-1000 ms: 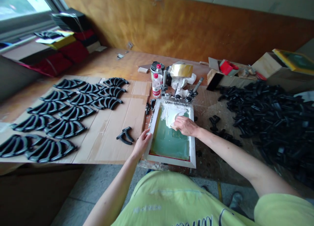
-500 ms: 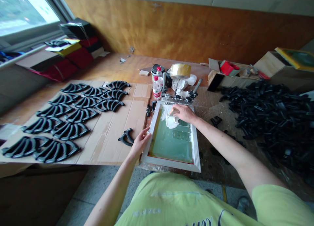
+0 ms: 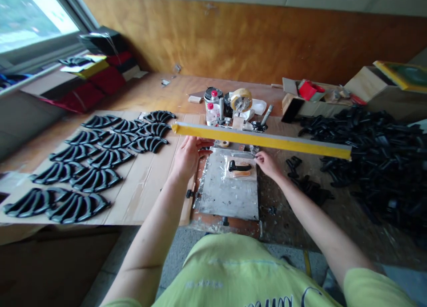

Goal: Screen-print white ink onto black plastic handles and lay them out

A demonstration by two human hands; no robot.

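Note:
A screen-printing frame stands tipped up at the back, its yellow-taped lower edge [image 3: 263,140] facing me. Below it, a grey metal base plate [image 3: 227,200] lies on the table. A black curved plastic part [image 3: 240,166] rests in a small fixture on the plate, beside an orange-brown strip [image 3: 241,174]. My left hand [image 3: 189,158] is just under the left end of the raised frame, fingers stretched apart to the right. At the plate's upper right corner is my right hand [image 3: 267,163], fingertips pressed together; what they hold, if anything, is too small to make out.
Rows of black parts [image 3: 96,178] lie on cardboard [image 3: 147,187] at left. A big heap of black parts [image 3: 373,155] covers the right. Bottles [image 3: 211,115], a tape roll [image 3: 241,99] and clamps stand behind the frame. A carton [image 3: 316,107] sits at back right.
The screen frame has swung up from flat, uncovering the plate and the black part. My left hand moved forward; my right hand left the white-smeared screen and came down beside the plate.

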